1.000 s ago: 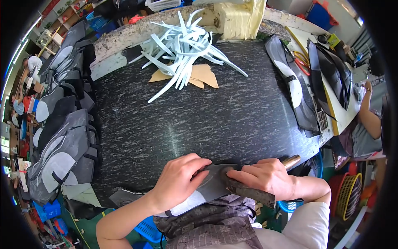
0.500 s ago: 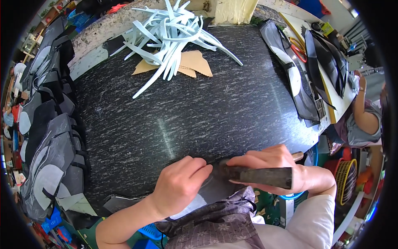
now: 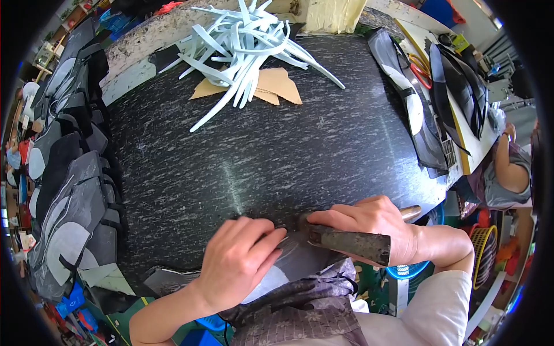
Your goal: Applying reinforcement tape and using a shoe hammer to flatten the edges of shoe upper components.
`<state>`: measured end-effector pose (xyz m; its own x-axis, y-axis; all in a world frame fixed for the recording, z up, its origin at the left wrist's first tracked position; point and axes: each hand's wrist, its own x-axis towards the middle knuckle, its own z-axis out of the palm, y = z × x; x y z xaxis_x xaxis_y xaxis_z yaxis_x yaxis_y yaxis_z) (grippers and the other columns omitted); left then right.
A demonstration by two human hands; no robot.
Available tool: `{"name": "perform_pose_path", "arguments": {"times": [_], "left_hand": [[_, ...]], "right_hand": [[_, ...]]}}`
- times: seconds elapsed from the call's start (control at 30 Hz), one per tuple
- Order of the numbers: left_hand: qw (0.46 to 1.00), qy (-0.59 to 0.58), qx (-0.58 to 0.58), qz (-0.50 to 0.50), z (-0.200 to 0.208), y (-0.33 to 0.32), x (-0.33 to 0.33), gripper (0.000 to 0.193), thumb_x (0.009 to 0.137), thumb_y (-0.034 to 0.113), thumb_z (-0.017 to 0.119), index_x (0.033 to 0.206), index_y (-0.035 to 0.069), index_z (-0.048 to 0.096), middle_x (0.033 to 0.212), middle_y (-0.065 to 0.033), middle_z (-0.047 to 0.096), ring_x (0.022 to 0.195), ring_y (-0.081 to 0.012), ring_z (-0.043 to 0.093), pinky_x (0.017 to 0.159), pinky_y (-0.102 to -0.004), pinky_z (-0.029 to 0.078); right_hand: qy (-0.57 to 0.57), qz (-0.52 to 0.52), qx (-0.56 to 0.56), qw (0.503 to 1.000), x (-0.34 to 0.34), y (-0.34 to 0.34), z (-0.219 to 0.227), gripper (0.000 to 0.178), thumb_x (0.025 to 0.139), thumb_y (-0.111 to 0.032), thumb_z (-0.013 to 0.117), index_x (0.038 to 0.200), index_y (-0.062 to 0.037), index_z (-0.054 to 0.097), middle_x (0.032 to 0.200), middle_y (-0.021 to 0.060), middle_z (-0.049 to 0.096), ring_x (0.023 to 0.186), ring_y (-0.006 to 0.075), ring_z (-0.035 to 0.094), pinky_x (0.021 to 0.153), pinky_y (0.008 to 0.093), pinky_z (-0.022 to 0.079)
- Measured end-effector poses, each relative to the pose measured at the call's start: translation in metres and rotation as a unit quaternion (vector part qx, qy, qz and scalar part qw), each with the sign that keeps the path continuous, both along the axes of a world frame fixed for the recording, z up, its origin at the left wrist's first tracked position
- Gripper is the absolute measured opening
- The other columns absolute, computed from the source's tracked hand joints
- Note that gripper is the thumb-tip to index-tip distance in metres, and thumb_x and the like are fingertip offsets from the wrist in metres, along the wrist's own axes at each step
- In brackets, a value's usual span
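Your right hand [image 3: 369, 222] still grips the hammer [image 3: 349, 242], now laid flatter across the grey shoe piece [image 3: 294, 259] at the bench's [image 3: 259, 155] near edge; your left hand [image 3: 239, 259] keeps pressing it flat, fingers spread.

A sewing workshop: stacked cut grey panels [image 3: 69, 196] left of the hands, pale strips [image 3: 248, 40] heaped across the dark surface [image 3: 259, 150].

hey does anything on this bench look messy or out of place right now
Only the pale blue strips, heaped in a loose tangle across the tan cut pieces at the slab's far edge. The grey panels on the left lie neatly overlapped.
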<state>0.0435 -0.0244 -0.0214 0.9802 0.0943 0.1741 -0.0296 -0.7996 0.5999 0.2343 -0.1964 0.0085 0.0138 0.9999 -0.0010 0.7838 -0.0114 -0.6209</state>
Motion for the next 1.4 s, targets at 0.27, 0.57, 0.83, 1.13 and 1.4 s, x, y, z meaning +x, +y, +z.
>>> {"name": "perform_pose_path", "arguments": {"times": [0.27,0.57,0.83,1.13,1.4], "left_hand": [[0.952,-0.035,0.291,-0.091,-0.009,-0.022,-0.012,0.041,0.078,0.012,0.061,0.112,-0.010,0.066,0.104,-0.0160,0.062,0.092,-0.0239,0.061,0.079,-0.0304,0.051],[0.999,-0.033,-0.001,0.010,-0.010,0.004,-0.017,0.022,0.073,0.003,0.073,0.095,0.003,0.073,0.089,-0.0068,0.063,0.080,-0.0252,0.061,0.068,-0.0377,0.049],[0.971,-0.058,0.217,-0.086,-0.008,-0.017,-0.023,0.027,0.071,0.007,0.068,0.094,-0.008,0.067,0.092,-0.0123,0.062,0.083,-0.0246,0.062,0.070,-0.0283,0.050],[0.997,-0.047,0.052,-0.018,-0.013,0.001,-0.034,0.017,0.075,0.006,0.069,0.092,0.004,0.071,0.090,-0.0062,0.064,0.081,-0.0213,0.062,0.068,-0.0339,0.050],[0.993,-0.096,-0.057,0.029,-0.016,-0.007,-0.004,0.020,0.075,-0.002,0.070,0.095,0.001,0.068,0.088,-0.0094,0.060,0.076,-0.0256,0.061,0.063,-0.0366,0.053]], "right_hand": [[-0.004,0.008,0.041,0.999,-0.002,0.005,0.000,0.034,0.088,-0.022,0.062,0.118,-0.0053,0.058,0.080,0.0065,0.060,0.065,0.0262,0.067,0.052,0.0381,0.052],[-0.061,0.050,0.007,0.997,-0.004,0.012,-0.004,0.038,0.082,-0.012,0.062,0.119,-0.0050,0.057,0.079,0.0076,0.062,0.065,0.0259,0.068,0.053,0.0398,0.053],[-0.061,0.067,0.041,0.995,-0.008,0.026,-0.001,0.028,0.082,-0.013,0.063,0.109,-0.0063,0.060,0.075,0.0059,0.060,0.059,0.0250,0.067,0.047,0.0374,0.051],[-0.101,0.098,0.049,0.989,-0.014,0.028,0.003,0.044,0.083,-0.024,0.062,0.121,-0.0031,0.062,0.073,0.0038,0.058,0.056,0.0215,0.064,0.049,0.0352,0.050],[-0.042,-0.038,0.117,0.991,0.020,0.015,-0.001,0.030,0.085,-0.021,0.069,0.111,-0.0068,0.066,0.082,0.0066,0.070,0.065,0.0242,0.070,0.052,0.0353,0.053]]}}
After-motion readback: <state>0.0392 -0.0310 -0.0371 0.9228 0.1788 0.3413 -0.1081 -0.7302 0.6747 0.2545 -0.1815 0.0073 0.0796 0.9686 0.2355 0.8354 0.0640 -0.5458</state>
